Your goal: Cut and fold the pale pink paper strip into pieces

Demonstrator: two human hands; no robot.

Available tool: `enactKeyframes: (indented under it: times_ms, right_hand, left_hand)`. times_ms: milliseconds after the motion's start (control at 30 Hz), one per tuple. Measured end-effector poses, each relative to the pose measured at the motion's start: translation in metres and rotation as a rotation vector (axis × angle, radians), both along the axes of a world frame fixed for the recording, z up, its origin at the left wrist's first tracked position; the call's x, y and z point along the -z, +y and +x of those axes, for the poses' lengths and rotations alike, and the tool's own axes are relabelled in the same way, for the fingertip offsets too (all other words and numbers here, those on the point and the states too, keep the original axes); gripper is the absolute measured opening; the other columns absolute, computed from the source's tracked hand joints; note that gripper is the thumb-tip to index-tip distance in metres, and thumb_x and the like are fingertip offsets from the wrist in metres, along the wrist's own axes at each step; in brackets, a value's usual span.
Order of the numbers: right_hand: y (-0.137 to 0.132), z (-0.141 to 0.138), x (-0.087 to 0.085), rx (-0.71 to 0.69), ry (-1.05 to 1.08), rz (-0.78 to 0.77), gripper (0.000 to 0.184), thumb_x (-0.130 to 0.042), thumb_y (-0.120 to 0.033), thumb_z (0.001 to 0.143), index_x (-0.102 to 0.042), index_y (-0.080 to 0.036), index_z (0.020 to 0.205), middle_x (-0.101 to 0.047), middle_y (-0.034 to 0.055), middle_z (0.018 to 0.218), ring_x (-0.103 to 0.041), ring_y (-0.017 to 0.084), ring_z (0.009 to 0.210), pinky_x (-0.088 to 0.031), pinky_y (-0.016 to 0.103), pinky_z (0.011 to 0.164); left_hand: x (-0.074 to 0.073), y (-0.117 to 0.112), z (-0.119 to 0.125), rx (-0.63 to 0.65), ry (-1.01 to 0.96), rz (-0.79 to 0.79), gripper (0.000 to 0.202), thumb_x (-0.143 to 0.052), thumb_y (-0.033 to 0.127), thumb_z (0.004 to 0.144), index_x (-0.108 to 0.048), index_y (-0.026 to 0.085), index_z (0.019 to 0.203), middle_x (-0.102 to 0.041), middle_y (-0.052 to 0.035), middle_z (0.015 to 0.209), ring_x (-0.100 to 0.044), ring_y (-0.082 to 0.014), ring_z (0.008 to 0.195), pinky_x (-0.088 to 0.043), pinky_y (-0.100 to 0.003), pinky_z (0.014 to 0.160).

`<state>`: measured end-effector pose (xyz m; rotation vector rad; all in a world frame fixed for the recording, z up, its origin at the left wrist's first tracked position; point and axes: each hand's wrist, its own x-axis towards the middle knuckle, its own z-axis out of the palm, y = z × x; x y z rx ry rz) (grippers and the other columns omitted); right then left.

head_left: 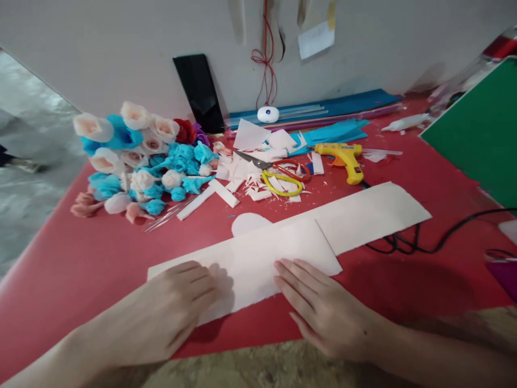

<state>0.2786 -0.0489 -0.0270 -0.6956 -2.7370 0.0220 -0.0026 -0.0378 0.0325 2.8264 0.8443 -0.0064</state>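
A long cream-white paper strip [246,256], crepe-like, lies slantwise near the front edge of the red table. Its right part shows two layers, the upper ending short over a longer piece [375,213] that reaches further right. My left hand [181,304] is over the strip's left end, fingers curled together against the paper, fingertips partly hidden. Flat on the upper layer, near its right end, rests my right hand [315,302], fingers stretched out and holding nothing. A rounded white paper piece [250,223] peeks out behind the strip.
Paper flowers [161,156] are heaped at back left. Scissors [278,170] lie among white paper scraps [258,188]. A yellow glue gun [343,159] sits right of them, its black cable [440,240] running right. A dark phone [200,94] leans on the wall; a green board [480,129] stands right.
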Motion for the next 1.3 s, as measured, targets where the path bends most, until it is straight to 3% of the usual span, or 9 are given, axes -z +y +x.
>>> enactKeyframes:
  times_ms: [67, 133, 167, 300, 467, 633, 833, 1133, 1300]
  right_hand:
    - [0.000, -0.001, 0.000, 0.009, 0.017, -0.001, 0.043, -0.045, -0.023, 0.084, -0.054, 0.001, 0.118, -0.051, 0.0234, 0.128, -0.042, 0.031, 0.124, -0.033, 0.042, 0.105]
    - [0.000, -0.001, 0.000, 0.011, 0.014, 0.006, 0.042, -0.045, -0.024, 0.084, -0.056, 0.001, 0.116, -0.052, 0.0227, 0.127, -0.043, 0.031, 0.123, -0.032, 0.041, 0.106]
    - [0.001, -0.002, -0.001, 0.012, 0.008, 0.013, 0.042, -0.044, -0.024, 0.084, -0.056, 0.001, 0.115, -0.054, 0.0217, 0.126, -0.044, 0.030, 0.122, -0.031, 0.041, 0.106]
    - [0.002, -0.003, -0.002, 0.035, 0.003, 0.022, 0.041, -0.041, -0.026, 0.086, -0.056, -0.002, 0.115, -0.062, 0.0148, 0.115, -0.052, 0.026, 0.110, -0.030, 0.038, 0.105]
    - [0.003, -0.002, -0.002, 0.022, 0.016, 0.010, 0.040, -0.039, -0.025, 0.086, -0.055, -0.001, 0.113, -0.060, 0.0178, 0.114, -0.053, 0.028, 0.103, -0.032, 0.039, 0.101]
    - [0.002, -0.001, -0.002, 0.006, -0.016, -0.092, 0.040, -0.040, -0.024, 0.085, -0.053, -0.001, 0.115, -0.060, 0.0173, 0.108, -0.053, 0.027, 0.097, -0.039, 0.040, 0.091]
    - [0.001, 0.000, -0.001, -0.007, -0.029, -0.148, 0.040, -0.038, -0.022, 0.085, -0.050, -0.002, 0.117, -0.058, 0.0169, 0.110, -0.051, 0.028, 0.098, -0.039, 0.040, 0.089]
    - [0.002, 0.001, -0.002, -0.009, -0.032, -0.139, 0.039, -0.037, -0.022, 0.086, -0.050, -0.002, 0.117, -0.056, 0.0191, 0.115, -0.050, 0.028, 0.102, -0.038, 0.039, 0.089]
    - [0.002, 0.001, -0.002, -0.012, -0.029, -0.131, 0.041, -0.038, -0.023, 0.085, -0.049, -0.001, 0.118, -0.053, 0.0223, 0.121, -0.050, 0.028, 0.104, -0.037, 0.039, 0.091]
  left_hand:
    - [0.002, 0.010, 0.019, 0.083, 0.009, -0.014, 0.031, -0.035, 0.008, 0.083, -0.061, 0.017, 0.095, -0.068, -0.0051, 0.091, -0.060, -0.0191, 0.074, -0.050, -0.034, 0.072]
    - [0.007, 0.022, 0.038, 0.189, -0.011, -0.015, 0.026, -0.038, 0.010, 0.085, -0.060, 0.017, 0.097, -0.066, -0.0050, 0.084, -0.058, -0.0184, 0.071, -0.048, -0.032, 0.069]
    - [0.010, 0.029, 0.046, 0.243, -0.022, -0.024, 0.025, -0.039, 0.012, 0.087, -0.058, 0.015, 0.104, -0.066, -0.0063, 0.087, -0.058, -0.0184, 0.076, -0.048, -0.032, 0.072]
    - [0.014, 0.058, 0.074, 0.207, -0.154, -0.151, 0.021, -0.038, 0.017, 0.092, -0.059, 0.014, 0.097, -0.065, -0.0070, 0.091, -0.059, -0.0161, 0.083, -0.048, -0.029, 0.077]
    - [0.017, 0.079, 0.091, 0.319, -0.320, -0.224, 0.026, -0.041, 0.024, 0.093, -0.058, 0.010, 0.107, -0.066, -0.0102, 0.105, -0.059, -0.0188, 0.100, -0.048, -0.031, 0.090]
    - [0.031, 0.086, 0.101, 0.426, -0.346, -0.169, 0.031, -0.038, 0.020, 0.093, -0.056, 0.003, 0.113, -0.064, -0.0144, 0.114, -0.055, -0.0210, 0.112, -0.043, -0.034, 0.100]
    - [0.043, 0.092, 0.110, 0.509, -0.259, -0.108, 0.033, -0.038, 0.017, 0.093, -0.052, 0.006, 0.121, -0.053, -0.0132, 0.131, -0.046, -0.0206, 0.125, -0.035, -0.039, 0.108]
    - [0.043, 0.095, 0.124, 0.512, -0.170, -0.003, 0.034, -0.035, 0.015, 0.095, -0.047, 0.007, 0.126, -0.047, -0.0109, 0.137, -0.043, -0.0203, 0.127, -0.032, -0.042, 0.111]
    - [0.042, 0.093, 0.135, 0.455, -0.215, 0.040, 0.032, -0.034, 0.011, 0.094, -0.049, 0.005, 0.122, -0.052, -0.0131, 0.132, -0.052, -0.0197, 0.117, -0.040, -0.036, 0.105]
